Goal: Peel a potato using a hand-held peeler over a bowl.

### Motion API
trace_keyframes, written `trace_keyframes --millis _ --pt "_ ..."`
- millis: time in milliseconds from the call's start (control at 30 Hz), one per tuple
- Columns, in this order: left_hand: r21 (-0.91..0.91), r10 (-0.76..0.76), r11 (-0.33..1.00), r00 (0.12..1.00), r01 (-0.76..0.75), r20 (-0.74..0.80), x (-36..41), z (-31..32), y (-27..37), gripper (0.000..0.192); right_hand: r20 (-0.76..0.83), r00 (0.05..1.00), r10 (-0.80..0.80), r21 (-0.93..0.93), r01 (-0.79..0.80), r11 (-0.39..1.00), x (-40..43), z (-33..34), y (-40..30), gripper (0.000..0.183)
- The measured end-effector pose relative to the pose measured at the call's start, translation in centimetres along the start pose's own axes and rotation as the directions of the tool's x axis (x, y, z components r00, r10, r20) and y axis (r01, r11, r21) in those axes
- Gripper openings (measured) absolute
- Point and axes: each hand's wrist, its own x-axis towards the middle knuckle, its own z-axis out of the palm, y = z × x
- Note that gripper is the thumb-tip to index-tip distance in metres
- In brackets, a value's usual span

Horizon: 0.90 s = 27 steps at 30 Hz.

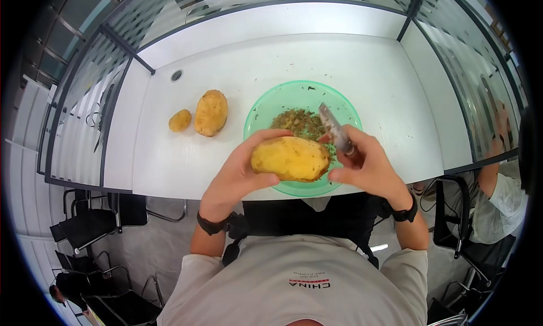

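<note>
My left hand (pixel 244 169) is closed around the left end of a large potato (pixel 291 159), whose yellow upper side looks scraped and whose right end is brown. My right hand (pixel 367 162) holds a metal peeler or knife (pixel 335 128), its exact kind not clear, with the blade pointing up and away from me. The right thumb and fingers are close to the potato's right end. Below both hands lies a green translucent plastic plate (pixel 271 94) with a heap of brown peel scraps (pixel 299 121). Its near part is partly hidden by the potato and hands.
A larger unpeeled potato (pixel 211 113) and a small potato (pixel 180 121) lie left of the plate on the white desk (pixel 403 96). Small scraps dot the desk. Partition walls enclose it. Black chairs (pixel 91 224) stand at left; another person's arm (pixel 490 177) shows at right.
</note>
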Motion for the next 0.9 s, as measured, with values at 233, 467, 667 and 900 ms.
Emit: trace_keyframes --millis 233,467,667,900 --pt "-0.218 0.027 0.975 0.998 -0.037 -0.050 0.8 0.7 -0.5 0.088 -0.013 0.999 0.052 0.096 -0.050 0.994 -0.3 2.2 -0.9 0.050" --pt "-0.472 0.008 0.879 0.993 -0.064 -0.119 1.7 3.9 -1.4 0.078 -0.218 0.976 -0.017 0.153 0.052 0.987 0.1 3.3 0.1 0.045" --pt "-0.290 0.086 0.946 0.976 -0.143 -0.199 2.2 3.2 -2.0 0.083 -0.195 0.981 -0.013 0.155 0.044 0.987 0.0 2.6 0.2 0.041" --pt "-0.268 0.124 0.946 0.966 -0.184 -0.226 2.0 1.6 -2.0 0.078 -0.245 0.958 -0.147 -0.153 0.111 0.982 -0.4 1.8 0.5 0.010"
